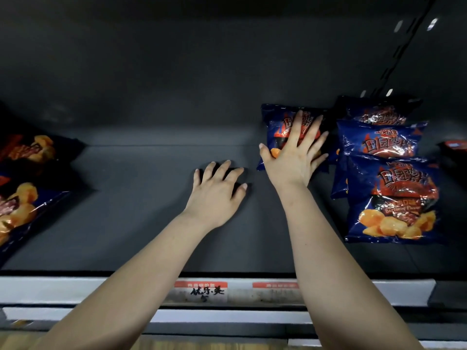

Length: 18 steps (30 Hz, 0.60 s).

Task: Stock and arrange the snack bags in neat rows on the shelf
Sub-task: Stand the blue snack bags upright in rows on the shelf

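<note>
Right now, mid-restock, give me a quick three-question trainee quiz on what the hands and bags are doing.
1. True or false: the left hand holds a snack bag.
2. The right hand presses flat on: A) a blue snack bag B) a bottle C) a cardboard box.
3. Fill in: the left hand rests on the bare ___.
Key: 1 false; 2 A; 3 shelf.

Just a pair of bare arms in shot, really. The bare left forearm (141, 269) and bare right forearm (328, 248) are uncovered from the bottom edge to the wrists. The bare left hand (217, 195) and bare right hand (294, 157) have slim fingers (298, 130) with short, rounded, plain-looking nails.
</note>
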Available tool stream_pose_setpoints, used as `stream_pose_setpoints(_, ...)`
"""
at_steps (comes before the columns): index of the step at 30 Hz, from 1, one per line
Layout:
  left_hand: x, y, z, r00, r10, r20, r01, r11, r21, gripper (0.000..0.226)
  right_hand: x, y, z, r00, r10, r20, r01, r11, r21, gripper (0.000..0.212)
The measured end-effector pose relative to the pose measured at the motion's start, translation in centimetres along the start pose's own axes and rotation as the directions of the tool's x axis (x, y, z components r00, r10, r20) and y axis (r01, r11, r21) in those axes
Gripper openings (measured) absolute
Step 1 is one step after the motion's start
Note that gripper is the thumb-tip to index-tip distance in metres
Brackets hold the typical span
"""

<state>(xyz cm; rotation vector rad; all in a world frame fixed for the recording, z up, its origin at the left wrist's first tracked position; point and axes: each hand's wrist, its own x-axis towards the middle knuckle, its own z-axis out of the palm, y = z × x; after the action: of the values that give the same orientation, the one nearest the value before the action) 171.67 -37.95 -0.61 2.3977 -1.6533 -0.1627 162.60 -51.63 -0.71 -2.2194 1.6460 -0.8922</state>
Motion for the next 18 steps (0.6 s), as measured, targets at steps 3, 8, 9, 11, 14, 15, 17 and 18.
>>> stream_pose_setpoints(3, -0.1, 0.0, 0.1, 1.000, 0.001, -0.015, -0.001, 1.000, 0.010, 0.048, -0.2, -0.3, -0.4, 1.000, 0.012, 0.019, -0.013, 1.000, 0.020, 0.102)
stream_pose_setpoints(8, -0.2, 0.1, 0.1, 0.999, 0.025, -0.024, -0.024, 0.999, 0.030, 0.047, -1.5, -2.9, -1.9, 0.979, -0.111, -0.170, 0.127, 0.988, 0.088, 0.094)
stream_pose_setpoints(9, -0.2, 0.1, 0.0, 0.999, 0.026, -0.023, -0.025, 0.999, 0.042, 0.048, -2.2, -3.6, -2.1, 0.964, -0.176, -0.198, 0.197, 0.976, 0.091, 0.091)
stream_pose_setpoints(11, -0.4, 0.2, -0.4, 1.000, 0.027, 0.010, -0.028, 0.996, 0.087, 0.054, -3.8, -5.0, -2.0, 0.934, -0.323, -0.152, 0.337, 0.938, 0.079, 0.086)
stream_pose_setpoints(14, -0.8, 0.6, -0.9, 0.997, 0.023, 0.072, -0.032, 0.991, 0.131, 0.065, -5.2, -5.8, -1.1, 0.871, -0.476, 0.119, 0.470, 0.879, 0.077, 0.069)
stream_pose_setpoints(15, -1.0, 0.7, -1.0, 0.997, 0.012, 0.074, -0.021, 0.992, 0.124, 0.067, -5.3, -5.7, -0.9, 0.847, -0.481, 0.226, 0.469, 0.877, 0.107, 0.060)
stream_pose_setpoints(17, -1.1, 0.7, -0.9, 0.998, 0.013, 0.056, -0.020, 0.991, 0.134, 0.067, -5.1, -5.5, -0.7, 0.817, -0.434, 0.380, 0.403, 0.901, 0.163, 0.049)
stream_pose_setpoints(18, -1.0, 0.6, -0.7, 0.999, 0.014, 0.050, -0.021, 0.990, 0.143, 0.067, -5.1, -5.3, -0.7, 0.812, -0.412, 0.413, 0.375, 0.911, 0.172, 0.047)
